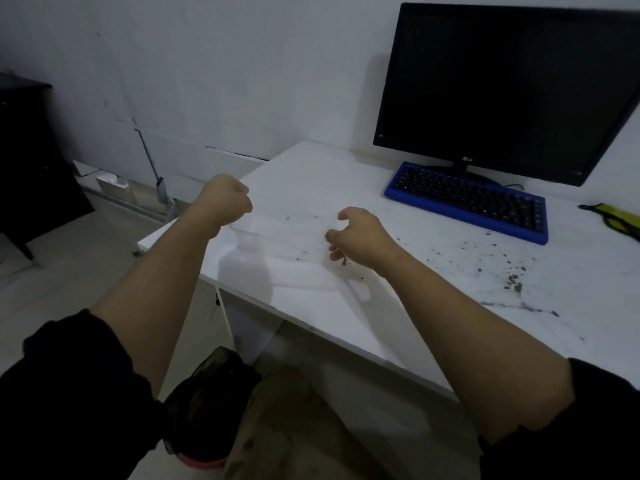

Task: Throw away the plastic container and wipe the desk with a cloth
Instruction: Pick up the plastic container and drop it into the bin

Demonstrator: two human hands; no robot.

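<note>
While both arms are stretched out over the near left part of the white desk [433, 306], a clear plastic container [280, 233] is seen lying on the desk top between the two hands, faint and hard to trace because it is transparent. The left hand [227, 199] is curled into a fist at the container's far left edge; whether that edge is pinched inside the fist cannot be told. The right hand [356, 233] is held with fingers spread and bent like a claw at the container's right side, apparently touching it, though a firm grip is not shown. Dark crumbs [514, 282] are scattered to the right, near a blue keyboard [467, 202] set before a dark monitor [502, 88]. A bin lined with a dark bag [211, 403] is seen on the floor below the desk's near edge. The first step, picking up the container, is judged to be in hand. Next, a secure two-sided hold would be needed, then a carry down to the bin. A yellow item [620, 216] at the far right may be the cloth.
</note>
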